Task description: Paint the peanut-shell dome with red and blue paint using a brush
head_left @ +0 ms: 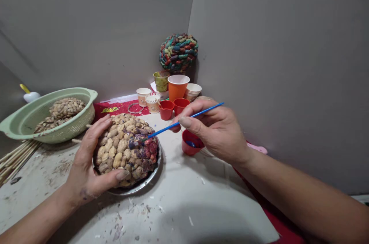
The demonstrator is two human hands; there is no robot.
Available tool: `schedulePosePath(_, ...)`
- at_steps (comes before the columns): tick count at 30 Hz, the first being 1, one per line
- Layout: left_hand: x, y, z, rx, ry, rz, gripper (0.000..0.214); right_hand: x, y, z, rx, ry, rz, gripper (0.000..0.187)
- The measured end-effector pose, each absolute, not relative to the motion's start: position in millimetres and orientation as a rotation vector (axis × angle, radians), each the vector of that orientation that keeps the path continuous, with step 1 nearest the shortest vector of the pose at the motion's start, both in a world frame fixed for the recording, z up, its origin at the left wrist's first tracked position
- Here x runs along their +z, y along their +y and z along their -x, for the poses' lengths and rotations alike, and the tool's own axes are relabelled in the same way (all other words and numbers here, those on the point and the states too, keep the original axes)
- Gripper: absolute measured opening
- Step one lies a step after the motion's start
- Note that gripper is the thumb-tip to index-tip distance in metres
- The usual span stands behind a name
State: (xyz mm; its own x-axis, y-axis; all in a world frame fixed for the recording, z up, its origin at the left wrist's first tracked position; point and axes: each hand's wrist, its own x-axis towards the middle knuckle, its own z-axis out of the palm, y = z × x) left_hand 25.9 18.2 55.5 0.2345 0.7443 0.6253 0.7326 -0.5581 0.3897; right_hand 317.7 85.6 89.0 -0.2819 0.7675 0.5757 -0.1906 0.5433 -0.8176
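Note:
A ball covered in peanuts (122, 146) rests in a shallow metal dish (154, 176). Purple and reddish paint coats its right side; the rest is bare shell. My left hand (92, 159) is wrapped around the ball's left side, thumb at the front and fingers over the top. Between the thumb and fingers of my right hand (213, 128) is a thin blue paintbrush (173, 125), its bristles touching the peanuts near the purple patch. Below that hand stands a red cup (188, 148) with dark blue paint inside, partly hidden by the hand.
A green basket (86, 111) with peanut-covered pieces stands at the left, above a bundle of sticks (20, 157). Several cups, including an orange cup (178, 89), stand at the back. Behind them a multicoloured peanut ball (178, 52) sits by the wall corner. Debris dots the table (184, 201).

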Motion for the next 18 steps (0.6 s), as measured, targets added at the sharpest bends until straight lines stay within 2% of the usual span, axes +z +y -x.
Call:
schedulePosePath(6,52.5,16.7,-22.7,1.271,1.458,-2.467,0.087,91.2,92.1,-322.1,0.891,-1.585,0.518,0.021)
schedulePosePath(13,55.0,15.8,-24.2,1.262,1.469,-2.468,0.088,86.3,79.5,-326.0,0.604,-1.741,0.380,0.001)
schedulePosePath(18,55.3,16.7,-24.5,1.256,1.473,-2.484,0.087,91.6,71.4,-329.2,0.317,-2.014,0.033,0.010)
